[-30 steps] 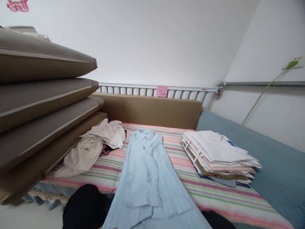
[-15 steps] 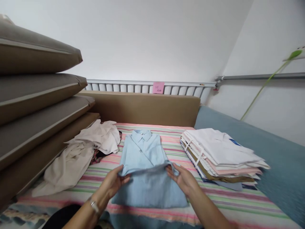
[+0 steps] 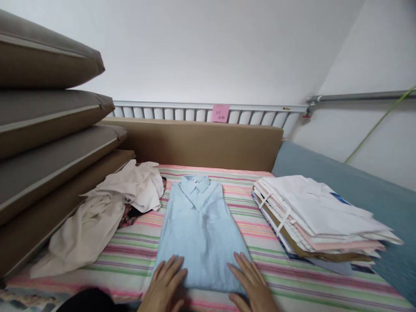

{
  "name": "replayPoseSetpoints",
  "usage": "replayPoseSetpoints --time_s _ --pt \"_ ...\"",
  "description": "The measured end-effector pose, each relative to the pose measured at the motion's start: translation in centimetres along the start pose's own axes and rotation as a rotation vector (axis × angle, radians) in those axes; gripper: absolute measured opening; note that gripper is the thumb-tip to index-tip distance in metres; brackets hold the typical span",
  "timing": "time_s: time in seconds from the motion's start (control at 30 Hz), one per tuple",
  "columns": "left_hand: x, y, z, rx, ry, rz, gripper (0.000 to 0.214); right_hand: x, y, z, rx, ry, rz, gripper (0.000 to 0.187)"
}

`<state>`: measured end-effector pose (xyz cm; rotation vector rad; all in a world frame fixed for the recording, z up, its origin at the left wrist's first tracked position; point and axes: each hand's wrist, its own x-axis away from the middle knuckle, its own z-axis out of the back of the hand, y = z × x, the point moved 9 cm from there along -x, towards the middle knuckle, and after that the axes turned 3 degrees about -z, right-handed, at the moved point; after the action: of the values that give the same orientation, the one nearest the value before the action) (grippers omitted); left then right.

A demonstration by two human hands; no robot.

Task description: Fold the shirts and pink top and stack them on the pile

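A light blue collared shirt [image 3: 201, 229] lies folded flat, front side up, with its collar pointing away from me. My left hand [image 3: 167, 281] rests flat at the shirt's near left corner, fingers spread. At the near right corner lies my right hand [image 3: 248, 281], also with fingers apart and its fingertips on the cloth. Neither hand grips anything. Under the shirt is a striped pink, green and white sheet [image 3: 130, 251].
To the right stands a stack of folded clothes [image 3: 318, 212], a white one on top. Crumpled pale garments [image 3: 107, 216] lie left, beside piled brown cushions [image 3: 58, 143]. A brown backrest [image 3: 201, 145] and a radiator with a pink note [image 3: 220, 113] close off the back.
My hands have let go of the shirt's lifted hem and moved toward me, opening flat. The fold across the shirt's middle is gone; its front now lies smooth down to the near edge.
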<state>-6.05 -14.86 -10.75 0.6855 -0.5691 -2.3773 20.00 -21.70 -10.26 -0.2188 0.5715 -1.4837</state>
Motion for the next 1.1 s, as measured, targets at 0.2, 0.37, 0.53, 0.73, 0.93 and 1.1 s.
replayPoseSetpoints --time_s 0.2,0.37,0.53,0.73,0.93,1.1 --pt "-1.1 -5.7 4.6 0.029 0.389 0.450 0.041 -1.6 2.0 0.8 0.081 0.141 -0.060 0.047" --pt "-6.4 -7.5 5.4 -0.215 0.169 0.683 0.044 -7.3 0.2 1.3 0.146 0.186 -0.111 0.050" --pt "-8.4 -8.9 4.9 -0.244 0.062 0.798 0.029 -11.6 1.1 -0.1 0.256 0.115 -0.219 0.052" --pt "-6.1 -10.2 3.4 -0.357 0.080 0.837 0.030 -11.2 4.4 -3.9 0.280 0.091 -0.257 0.052" --pt "-6.5 -9.8 3.5 -0.370 0.028 0.829 0.028 -11.8 4.6 -3.8 0.287 0.034 -0.285 0.051" --pt "-4.5 -5.6 5.5 -0.333 0.160 0.415 0.035 -8.3 3.4 -1.2 0.186 0.046 -0.145 0.050"
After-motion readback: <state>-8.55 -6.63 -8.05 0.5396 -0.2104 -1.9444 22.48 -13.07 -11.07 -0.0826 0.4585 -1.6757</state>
